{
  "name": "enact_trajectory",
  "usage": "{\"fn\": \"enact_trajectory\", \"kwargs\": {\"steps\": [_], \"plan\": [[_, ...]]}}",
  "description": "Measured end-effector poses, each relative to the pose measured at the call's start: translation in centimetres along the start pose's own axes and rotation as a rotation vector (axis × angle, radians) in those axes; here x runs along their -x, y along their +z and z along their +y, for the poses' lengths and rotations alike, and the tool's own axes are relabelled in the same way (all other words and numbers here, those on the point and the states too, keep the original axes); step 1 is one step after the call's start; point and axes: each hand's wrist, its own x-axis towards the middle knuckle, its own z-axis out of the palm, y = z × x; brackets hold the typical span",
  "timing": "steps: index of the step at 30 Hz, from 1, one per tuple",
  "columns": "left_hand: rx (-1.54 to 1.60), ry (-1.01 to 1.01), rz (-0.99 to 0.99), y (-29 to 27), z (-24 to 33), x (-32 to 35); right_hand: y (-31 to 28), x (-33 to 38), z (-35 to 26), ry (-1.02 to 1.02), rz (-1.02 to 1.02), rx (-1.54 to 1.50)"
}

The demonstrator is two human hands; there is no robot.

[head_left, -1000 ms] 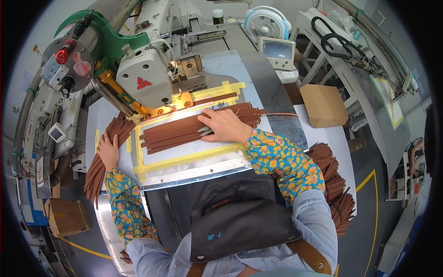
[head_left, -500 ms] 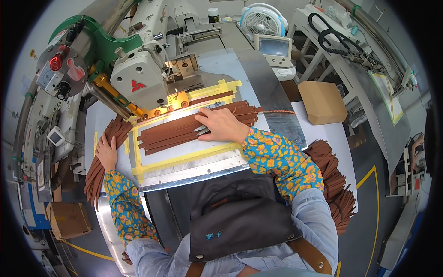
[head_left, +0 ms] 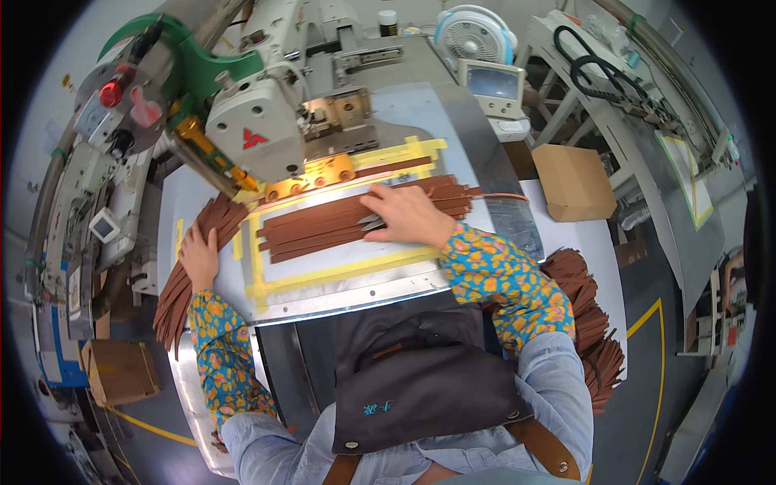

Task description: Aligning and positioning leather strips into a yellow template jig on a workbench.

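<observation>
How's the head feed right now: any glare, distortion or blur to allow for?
Head view: warm, strong light on the golden-looking metal clamp plate; white glare on the shiny silver metal panel, lower left; straight edges bow toward the black rim; the small grey metal blades at the right hand look slightly soft.

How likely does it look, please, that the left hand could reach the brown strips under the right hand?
Probably yes: only white sheet and yellow tape appear to separate the left hand from those brown strips, though it rests on another strip pile.
</observation>
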Motion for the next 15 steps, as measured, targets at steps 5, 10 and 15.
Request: {"fn": "enact_trajectory", "kwargs": {"steps": [5, 10, 15], "plan": [[-0.013, -0.011, -0.044, -1.4, 2.5, 0.5, -0.6, 1.3, 0.5, 0.053, 0.042, 0.056], [0.037, 0.224, 0.135, -4.8, 6.9, 0.0, -0.6, 1.4, 0.0, 0.069, 0.026, 0.064], [0.459, 0.69, 0.234, -6.5, 11.4, -0.7, -0.6, 0.7, -1.5, 0.008, 0.05, 0.045]]}}
